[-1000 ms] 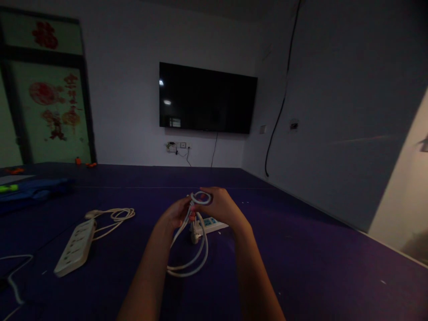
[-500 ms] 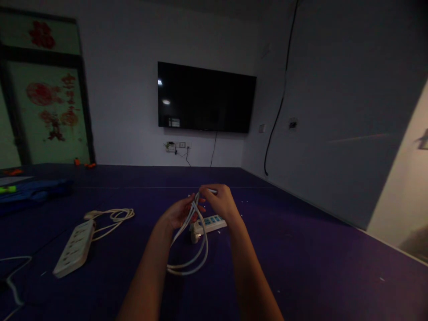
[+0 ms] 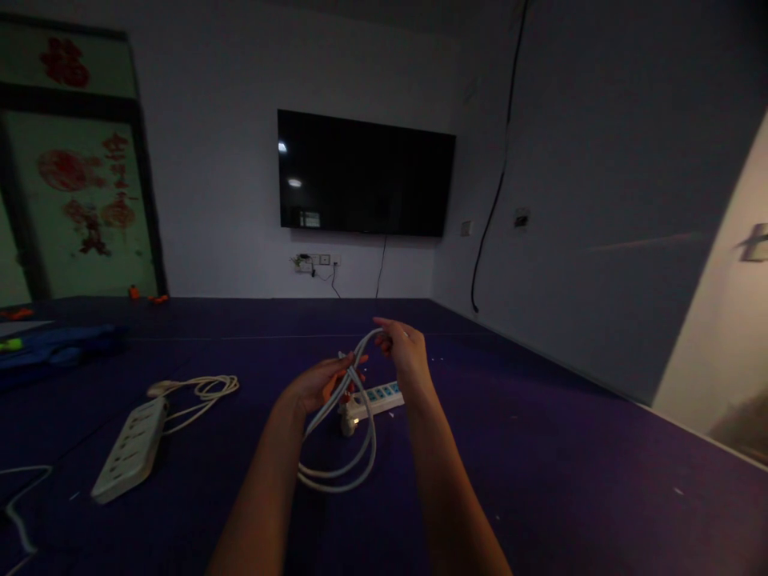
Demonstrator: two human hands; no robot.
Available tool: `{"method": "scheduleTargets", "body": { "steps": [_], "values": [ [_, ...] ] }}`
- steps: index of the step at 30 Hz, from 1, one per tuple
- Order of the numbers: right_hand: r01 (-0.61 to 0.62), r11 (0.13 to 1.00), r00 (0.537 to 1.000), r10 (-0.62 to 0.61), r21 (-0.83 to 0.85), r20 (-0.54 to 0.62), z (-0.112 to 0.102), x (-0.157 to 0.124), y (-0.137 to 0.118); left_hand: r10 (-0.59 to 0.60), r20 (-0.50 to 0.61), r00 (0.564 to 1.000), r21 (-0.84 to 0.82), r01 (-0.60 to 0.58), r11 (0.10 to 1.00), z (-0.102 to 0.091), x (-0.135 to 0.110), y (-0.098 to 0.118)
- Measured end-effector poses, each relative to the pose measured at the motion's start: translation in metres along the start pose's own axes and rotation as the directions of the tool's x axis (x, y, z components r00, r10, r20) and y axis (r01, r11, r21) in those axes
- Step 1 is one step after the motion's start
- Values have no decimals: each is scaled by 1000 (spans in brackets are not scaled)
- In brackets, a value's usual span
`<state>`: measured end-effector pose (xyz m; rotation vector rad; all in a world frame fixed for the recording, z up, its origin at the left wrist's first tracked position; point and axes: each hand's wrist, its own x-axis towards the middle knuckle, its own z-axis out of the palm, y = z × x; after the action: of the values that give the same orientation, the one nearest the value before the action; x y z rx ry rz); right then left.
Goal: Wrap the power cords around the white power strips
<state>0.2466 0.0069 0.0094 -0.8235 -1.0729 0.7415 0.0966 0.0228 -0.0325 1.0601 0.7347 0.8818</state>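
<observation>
On the matte purple floor (image 3: 540, 448) lies a slim white plastic power strip (image 3: 377, 397), its smooth round cord (image 3: 355, 472) looped above. The left hand (image 3: 318, 384) clasps the bundle in curled fingers. The right hand (image 3: 406, 352) pinches one arching strand between its fingers.

My left forearm (image 3: 264, 496), at 7 o'clock on my feed, and right forearm (image 3: 445, 488), at 5 o'clock, are bare to the frame's edge; left hand (image 3: 315, 386) and right hand (image 3: 409, 358) bare too.
</observation>
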Motion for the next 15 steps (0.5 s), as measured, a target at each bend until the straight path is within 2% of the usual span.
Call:
{"method": "scheduleTargets", "body": {
  "steps": [6,8,11,15],
  "values": [
    [203,977,966,-187,73,-179,4,-2,-4,-60,38,997,56,58,997,2,2,-1],
    [258,964,951,-241,67,-195,5,-3,-5,-47,35,998,84,44,995,3,3,-1],
    [296,955,954,-294,31,-66,2,-6,-10,-32,8,999,20,32,999,4,2,3],
    [327,933,930,-289,-152,227,-3,-13,-20,-20,-75,997,-267,-1,964,5,2,9]
  ]
}}
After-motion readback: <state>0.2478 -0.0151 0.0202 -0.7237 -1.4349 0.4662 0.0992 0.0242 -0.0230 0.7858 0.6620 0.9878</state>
